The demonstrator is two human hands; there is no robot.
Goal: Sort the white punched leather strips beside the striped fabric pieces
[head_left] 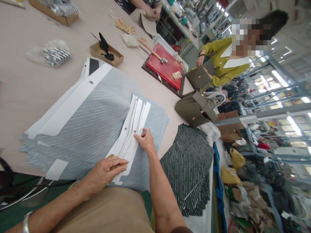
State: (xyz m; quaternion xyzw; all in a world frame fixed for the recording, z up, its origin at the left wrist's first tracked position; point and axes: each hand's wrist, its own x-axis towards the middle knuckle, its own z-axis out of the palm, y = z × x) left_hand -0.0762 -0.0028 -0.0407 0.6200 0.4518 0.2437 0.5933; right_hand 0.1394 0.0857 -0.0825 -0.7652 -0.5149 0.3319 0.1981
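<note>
White strips (139, 117) with small round metal snaps lie fanned on grey-blue striped lining pieces (156, 119) in front of me. My right hand (146, 140) is at the right edge of these strips, thumb touching the white and fingers bent together. A small dark spot shows between its fingertips, too small to name. Lower down, my left hand (107, 173) is closed over the near ends of the strips, around something slim and tan that its fingers mostly hide. To the left lies a larger stack of lining pieces (102, 106), its white band (73, 100) carrying a snap.
A red board (164, 66) with a hammer (157, 56) lies ahead. Olive handbags (194, 108) stand beside a person in a yellow-green top (221, 56). Dark striped pieces (187, 161) lie right. A small cardboard box (116, 60) and bagged metal parts (57, 54) are at left.
</note>
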